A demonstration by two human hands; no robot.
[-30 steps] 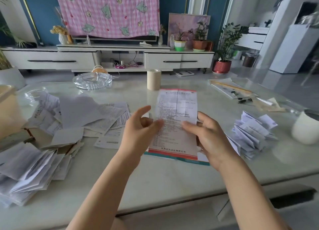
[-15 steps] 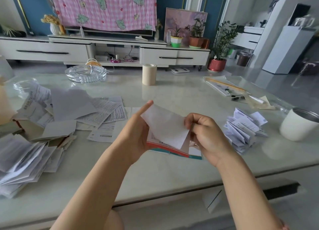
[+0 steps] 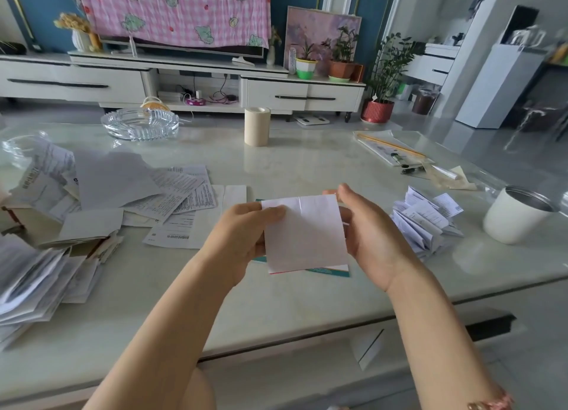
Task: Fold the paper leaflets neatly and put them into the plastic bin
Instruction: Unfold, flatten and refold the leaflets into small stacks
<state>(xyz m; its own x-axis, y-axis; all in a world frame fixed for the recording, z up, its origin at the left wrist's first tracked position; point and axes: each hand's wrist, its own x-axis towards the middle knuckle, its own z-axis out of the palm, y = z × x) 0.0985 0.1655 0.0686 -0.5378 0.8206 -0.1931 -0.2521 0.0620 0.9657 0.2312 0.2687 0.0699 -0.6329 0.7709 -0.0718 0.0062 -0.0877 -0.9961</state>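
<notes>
Leaflet (image 3: 305, 234) folded, pinched between left hand (image 3: 236, 240) and right hand (image 3: 373, 234) grips, above table (image 3: 307, 169).

Both forearms reached from the bottom edge to frame centre. The left hand (image 3: 242, 240) pinched the folded leaflet (image 3: 304, 234), thumb on top; the right hand (image 3: 372, 234) gripped its opposite edge.

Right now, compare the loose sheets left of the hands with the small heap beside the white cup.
The loose sheets lie flat and unfolded; the small heap is folded into creased wads. The loose sheets spread wide; the small heap is compact. Both are white printed paper.
</notes>
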